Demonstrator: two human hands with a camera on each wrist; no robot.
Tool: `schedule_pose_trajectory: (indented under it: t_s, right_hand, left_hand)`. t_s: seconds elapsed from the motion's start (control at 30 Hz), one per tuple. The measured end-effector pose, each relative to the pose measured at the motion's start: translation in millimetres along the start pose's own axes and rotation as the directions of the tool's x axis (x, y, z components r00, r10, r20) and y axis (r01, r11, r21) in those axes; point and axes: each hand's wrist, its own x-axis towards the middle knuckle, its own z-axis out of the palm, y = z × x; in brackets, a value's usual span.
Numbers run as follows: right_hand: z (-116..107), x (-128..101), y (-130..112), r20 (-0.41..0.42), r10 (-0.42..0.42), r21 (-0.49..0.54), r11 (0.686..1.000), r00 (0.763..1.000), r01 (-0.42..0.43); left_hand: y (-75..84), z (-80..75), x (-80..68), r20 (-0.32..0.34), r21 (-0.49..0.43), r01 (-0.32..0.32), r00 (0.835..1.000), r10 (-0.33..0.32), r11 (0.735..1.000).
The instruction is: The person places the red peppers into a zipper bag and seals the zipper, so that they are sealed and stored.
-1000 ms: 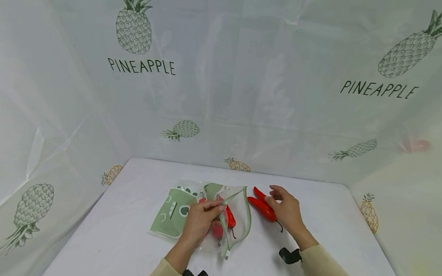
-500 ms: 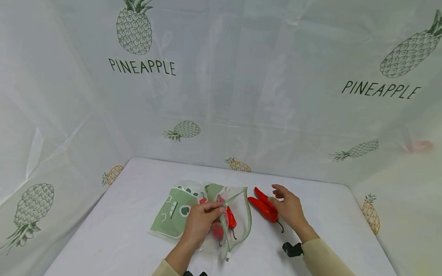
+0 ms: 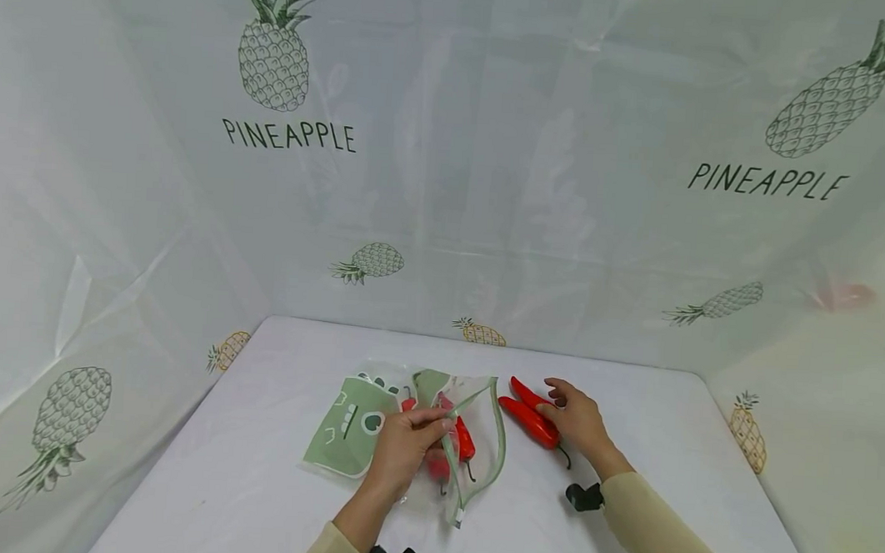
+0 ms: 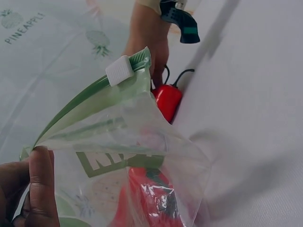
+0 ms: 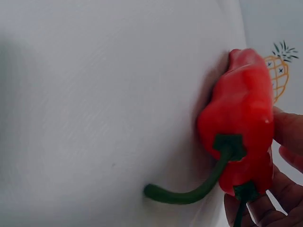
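Observation:
In the head view, a clear zip bag (image 3: 348, 426) with a green cartoon-face print lies on the table, its mouth spread toward the right. My left hand (image 3: 399, 445) pinches the rim of that mouth between thumb and fingers. Red peppers (image 3: 466, 441) show through the film. A white slider (image 4: 119, 71) sits on the green zip in the left wrist view. Right of the bag lie two loose red peppers, a nearer one (image 3: 528, 420) and a farther one (image 3: 525, 391). My right hand (image 3: 581, 422) holds the farther pepper, thumb on one side, fingers curled round the other.
A white table (image 3: 251, 484) carries everything. Behind it and at both sides hangs a pale sheet (image 3: 447, 185) printed with pineapples. Dark wrist mounts (image 3: 584, 497) stick out beside both sleeves.
My right hand has shifted slightly and now lies closer round the farther pepper. My left hand keeps its pinch on the bag's rim. The peppers stay almost where they were.

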Motion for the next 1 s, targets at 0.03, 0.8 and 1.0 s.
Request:
schedule_pose_trajectory:
  t_s: [0.03,0.8,1.0]
  right_hand:
    - [0,0,1,0.002,0.005,-0.002,1.000,1.000,-0.005]
    - [-14,0,12,0.078,0.117,-0.027,0.993,0.990,-0.115]
    - [-17,0,19,0.073,0.129,-0.015,0.992,0.989,-0.128]
  left_hand:
    - [0.1,0.0,0.0,0.003,-0.006,0.001,1.000,-0.001,1.000]
    - [-0.5,-0.5,-1.3,0.002,-0.008,0.000,1.000,0.000,1.000]
    - [-0.4,0.3,-0.9,-0.001,-0.006,0.006,1.000,-0.006,1.000]
